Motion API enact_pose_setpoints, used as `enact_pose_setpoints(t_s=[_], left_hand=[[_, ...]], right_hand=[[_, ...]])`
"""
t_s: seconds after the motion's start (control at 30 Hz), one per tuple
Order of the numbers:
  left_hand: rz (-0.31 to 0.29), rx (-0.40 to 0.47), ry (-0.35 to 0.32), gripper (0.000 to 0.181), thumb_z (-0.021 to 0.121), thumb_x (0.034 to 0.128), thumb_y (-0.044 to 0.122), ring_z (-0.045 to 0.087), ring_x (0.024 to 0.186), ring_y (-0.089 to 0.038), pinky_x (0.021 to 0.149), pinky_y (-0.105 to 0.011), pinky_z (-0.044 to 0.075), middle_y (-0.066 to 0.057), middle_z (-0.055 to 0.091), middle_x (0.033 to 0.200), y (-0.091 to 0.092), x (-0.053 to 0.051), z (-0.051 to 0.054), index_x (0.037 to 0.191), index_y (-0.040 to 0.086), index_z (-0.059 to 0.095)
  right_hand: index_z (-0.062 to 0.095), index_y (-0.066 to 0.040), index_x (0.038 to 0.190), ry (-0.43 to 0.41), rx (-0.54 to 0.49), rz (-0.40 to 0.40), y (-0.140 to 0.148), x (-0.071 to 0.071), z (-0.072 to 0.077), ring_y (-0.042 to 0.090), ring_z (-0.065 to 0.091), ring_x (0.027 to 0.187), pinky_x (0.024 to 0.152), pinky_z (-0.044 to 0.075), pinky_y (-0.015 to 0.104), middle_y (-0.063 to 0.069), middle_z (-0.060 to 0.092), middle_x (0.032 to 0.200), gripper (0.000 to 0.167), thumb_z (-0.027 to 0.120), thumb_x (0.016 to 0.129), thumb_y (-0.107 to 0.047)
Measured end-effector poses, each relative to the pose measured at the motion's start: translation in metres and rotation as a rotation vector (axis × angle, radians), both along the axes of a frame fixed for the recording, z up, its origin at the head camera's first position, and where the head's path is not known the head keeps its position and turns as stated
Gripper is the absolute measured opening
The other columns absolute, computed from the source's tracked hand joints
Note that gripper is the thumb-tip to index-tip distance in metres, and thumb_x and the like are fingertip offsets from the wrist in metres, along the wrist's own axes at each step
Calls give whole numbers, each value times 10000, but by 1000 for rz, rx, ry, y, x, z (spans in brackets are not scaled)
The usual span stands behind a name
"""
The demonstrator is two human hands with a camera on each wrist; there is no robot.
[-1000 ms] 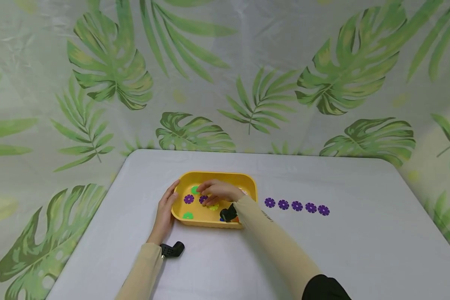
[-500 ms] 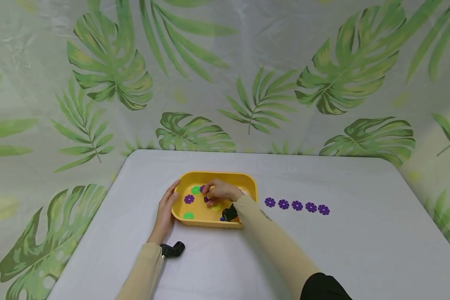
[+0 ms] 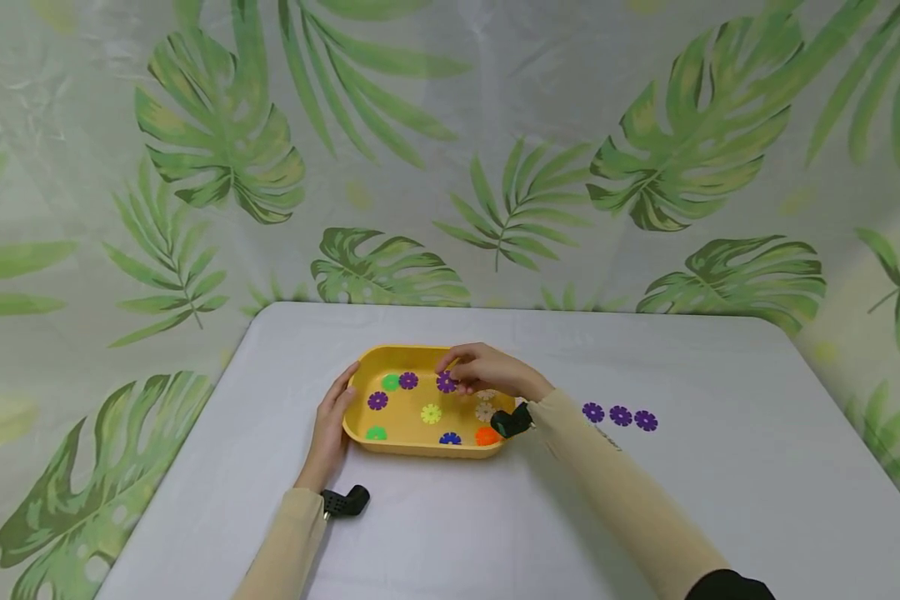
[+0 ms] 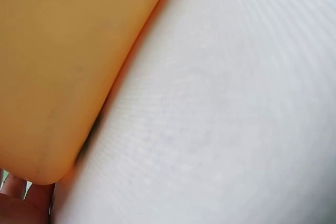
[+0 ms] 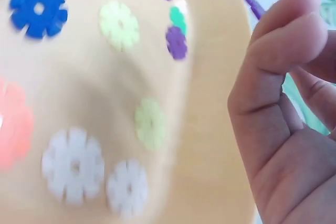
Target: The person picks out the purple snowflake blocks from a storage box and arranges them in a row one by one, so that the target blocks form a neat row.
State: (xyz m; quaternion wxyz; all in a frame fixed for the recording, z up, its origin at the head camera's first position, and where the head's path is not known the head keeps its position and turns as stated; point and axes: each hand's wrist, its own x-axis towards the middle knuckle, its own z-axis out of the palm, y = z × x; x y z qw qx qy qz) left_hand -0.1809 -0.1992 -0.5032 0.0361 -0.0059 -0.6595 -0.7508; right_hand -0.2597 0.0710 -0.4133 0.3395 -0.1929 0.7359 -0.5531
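Note:
My left hand (image 3: 332, 429) holds the left end of a yellow tray (image 3: 427, 450), its fingers along the outer wall and its thumb at the rim. In the left wrist view, fingertips (image 4: 23, 198) show by the tray's corner. Over the tray's far right part, my right hand (image 3: 498, 372) pinches a purple snowflake disc (image 3: 446, 382) between thumb and fingers. That disc shows only as a thin edge in the right wrist view. Two more purple discs (image 3: 378, 401) lie in the tray's left half, one beside a green disc (image 3: 390, 382).
Also in the tray are a yellow disc (image 3: 431, 413), a blue disc (image 3: 450, 438), an orange disc (image 3: 487, 436) and pale discs (image 3: 484, 412). A row of purple discs (image 3: 620, 416) lies on the white table, partly behind my right sleeve.
My right hand has picked a purple disc from the tray and moved it up and to the right. Another purple disc now lies beside the green one. My left hand stays at the tray.

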Motion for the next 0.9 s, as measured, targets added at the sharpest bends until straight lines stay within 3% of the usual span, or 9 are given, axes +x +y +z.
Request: enact_pose_setpoints(t_s=[0.37,0.7,0.9], left_hand=[[2,3,2,425,408,1040,297,242,1388,-91,1115,-273,264,91,316,1507,1,1,-1,1461,239,407],[-4,4,-2,430,406,1040,304,234,1391,-92,1115,-262,257,85,308,1513,0,0,-1,1464,232,401],[-5,-6,-8,437,406,1039,318,227,1394,-94,1106,-244,267,85,300,1516,-1,1,-1,1467,234,395]], right_hand=[[503,93,1221,73,4,-130,103,4,3,161,480,658,605,470,239,99,540,842,295,453,1001,-97],[439,104,1286,85,47,-324,217,28,-27,190,520,701,628,483,295,103,518,845,365,441,1021,-148],[429,139,1279,85,102,-441,268,46,-48,155,532,695,622,501,282,85,519,891,375,439,1015,-127]])
